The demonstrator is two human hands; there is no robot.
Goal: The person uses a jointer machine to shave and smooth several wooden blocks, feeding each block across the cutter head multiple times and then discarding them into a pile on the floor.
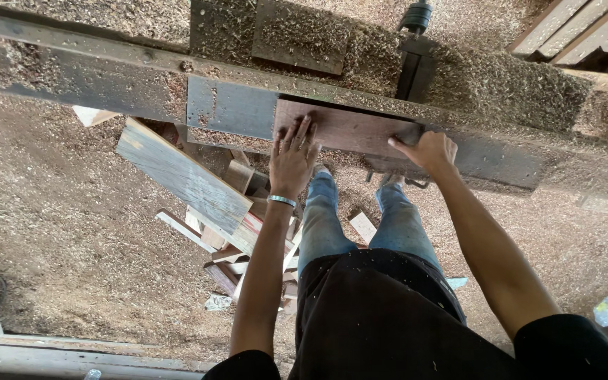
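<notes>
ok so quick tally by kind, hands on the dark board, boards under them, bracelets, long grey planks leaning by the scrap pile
hands on the board: 2, left hand flat, right hand at its end
dark board on the bench: 1
bracelet on the left wrist: 1
long grey plank by the scrap pile: 1
total: 5

Both arms stretched forward and down, elbows nearly straight. Left hand [293, 158] flat, palm down, fingers spread, silver bracelet at wrist. Right hand [429, 150] palm down, fingers curled, thumb pointing inward toward left. Hands well apart, roughly level. Legs in jeans below.
</notes>
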